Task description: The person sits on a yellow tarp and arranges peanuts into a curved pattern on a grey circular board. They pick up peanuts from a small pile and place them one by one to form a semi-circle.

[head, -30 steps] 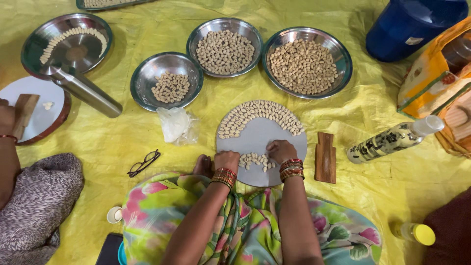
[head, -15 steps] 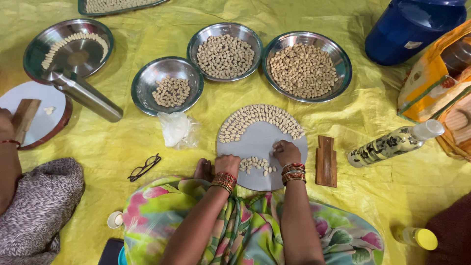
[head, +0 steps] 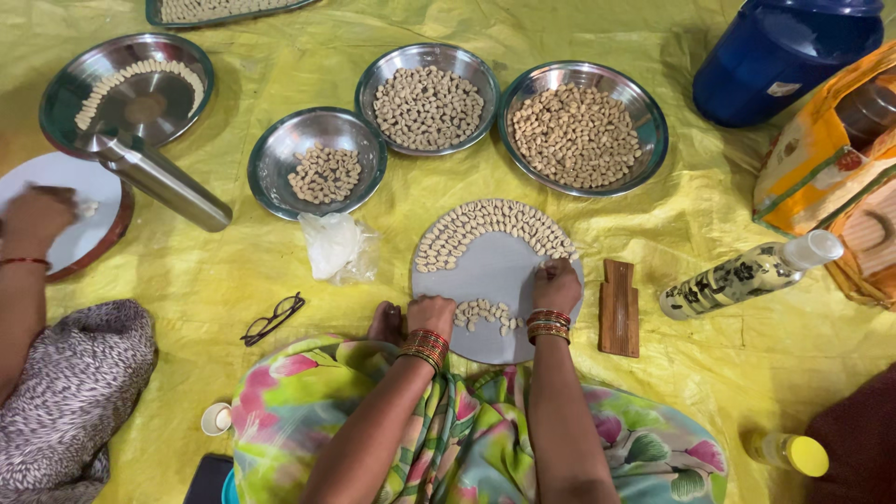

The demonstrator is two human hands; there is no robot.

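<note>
A round grey board (head: 495, 273) lies on the yellow sheet in front of me. Small pale dough pieces (head: 485, 224) form a double arc along its far edge, and a loose heap (head: 485, 314) sits near its front edge. My left hand (head: 429, 314) rests at the board's near left, fingers curled beside the heap. My right hand (head: 557, 285) reaches to the right end of the arc, fingertips pinched on a dough piece there. Both wrists wear red and gold bangles.
Three steel bowls of pieces (head: 324, 161) (head: 427, 97) (head: 581, 127) stand beyond the board. A wooden ridged block (head: 619, 308), patterned bottle (head: 747, 274), blue container (head: 784, 56), crumpled plastic (head: 334, 245) and spectacles (head: 273, 319) lie around. Another person's hand (head: 37, 217) works at a white plate at left.
My right hand has moved from the heap up to the right end of the arc. The person at left has shifted a hand onto the white plate.
</note>
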